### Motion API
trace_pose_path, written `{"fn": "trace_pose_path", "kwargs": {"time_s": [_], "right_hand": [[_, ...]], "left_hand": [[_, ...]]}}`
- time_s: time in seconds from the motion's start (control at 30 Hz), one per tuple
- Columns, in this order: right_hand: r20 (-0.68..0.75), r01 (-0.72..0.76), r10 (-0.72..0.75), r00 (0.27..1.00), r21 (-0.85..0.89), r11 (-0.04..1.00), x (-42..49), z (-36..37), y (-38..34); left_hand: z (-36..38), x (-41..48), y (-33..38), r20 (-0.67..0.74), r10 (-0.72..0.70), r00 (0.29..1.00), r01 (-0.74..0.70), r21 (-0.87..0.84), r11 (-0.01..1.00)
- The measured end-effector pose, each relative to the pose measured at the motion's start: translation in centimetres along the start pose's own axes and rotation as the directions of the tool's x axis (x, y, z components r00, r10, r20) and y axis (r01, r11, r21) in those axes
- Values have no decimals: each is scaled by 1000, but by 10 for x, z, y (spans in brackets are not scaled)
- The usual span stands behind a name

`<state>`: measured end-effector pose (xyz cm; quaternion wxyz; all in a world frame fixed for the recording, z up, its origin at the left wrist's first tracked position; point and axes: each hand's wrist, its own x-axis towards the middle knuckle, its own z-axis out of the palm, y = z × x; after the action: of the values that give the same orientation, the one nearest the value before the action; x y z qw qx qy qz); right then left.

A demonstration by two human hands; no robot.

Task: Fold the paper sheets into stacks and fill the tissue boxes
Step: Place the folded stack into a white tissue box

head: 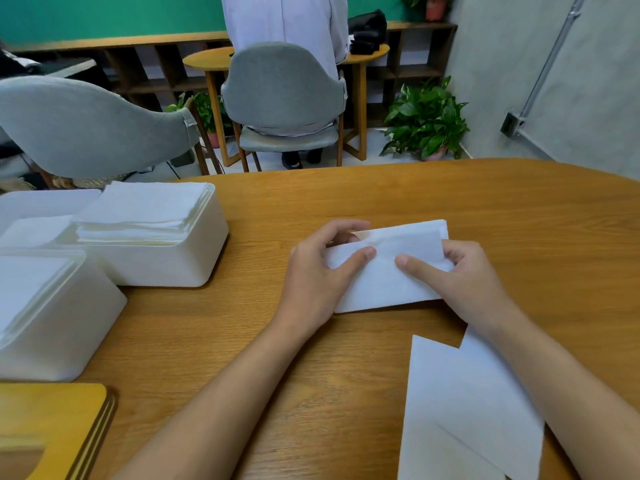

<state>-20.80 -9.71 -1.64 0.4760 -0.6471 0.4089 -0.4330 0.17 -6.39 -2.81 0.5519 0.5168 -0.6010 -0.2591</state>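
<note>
While both of my hands close on it, the folded white paper sheet (388,282) lies flat on the light brown wooden table (346,358), held between them. My left hand (317,271) grips its left end: the thumb lies on the top face, pointing inward, and the fingers curl over the far edge. My right hand (471,278) grips the right end, thumb pressed flat on top and fingers curled round the end. My two thumb tips are near each other over the middle of the sheet, not touching.

Nearer to me than the grip, partly under my right forearm, lie loose flat white paper sheets (460,410), overlapping each other.

Well to the left of my left hand stands an open white plastic tissue box (166,268), with a stack of square white sheets (145,209) rising above its rim. Just beside it, nearer to me, is a second white plastic box (62,323), and nearer still a pile of yellow wooden lids (52,417).

Beyond the table, far from the grip, a person sits in a grey upholstered chair (284,88), back towards me, with a leafy green potted plant (426,123) to the right.
</note>
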Motion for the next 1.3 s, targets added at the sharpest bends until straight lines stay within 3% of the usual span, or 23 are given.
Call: {"fn": "trace_pose_path", "kwargs": {"time_s": [0.23,0.4,0.47,0.57,0.63,0.77,0.87,0.97,1.07,1.13,1.3], "right_hand": [[117,49,-50,992,7,999,-2,5,-5],[84,115,-108,991,-81,990,0,3,-1],[39,130,-128,991,-69,989,0,2,-2],[-15,97,-97,995,40,994,2,-1,-3],[0,72,-72,997,52,996,2,-3,-4],[117,59,-53,992,-51,997,2,-8,-4],[46,38,-31,998,-149,988,5,-9,3],[-76,20,-33,997,-161,987,11,-12,9],[-107,27,-44,993,-157,987,14,-14,16],[-111,35,-53,992,-162,986,14,-13,17],[-125,48,-69,990,-162,986,13,-12,16]], "left_hand": [[-2,2,2,-61,-26,998,24,-30,999],[3,-2,3,-72,23,997,-15,109,994],[4,-4,2,-91,-27,996,41,150,988],[1,-2,8,22,-247,969,248,-85,965],[0,-2,8,82,-253,964,265,-198,944],[4,-5,3,4,-144,990,143,37,989],[7,-9,3,-41,40,998,-26,297,955],[9,-10,8,105,248,963,-269,321,908],[16,-20,13,449,175,876,-287,194,938],[21,-25,10,590,98,801,-288,238,928],[20,-23,8,645,72,761,-273,218,937]]}}
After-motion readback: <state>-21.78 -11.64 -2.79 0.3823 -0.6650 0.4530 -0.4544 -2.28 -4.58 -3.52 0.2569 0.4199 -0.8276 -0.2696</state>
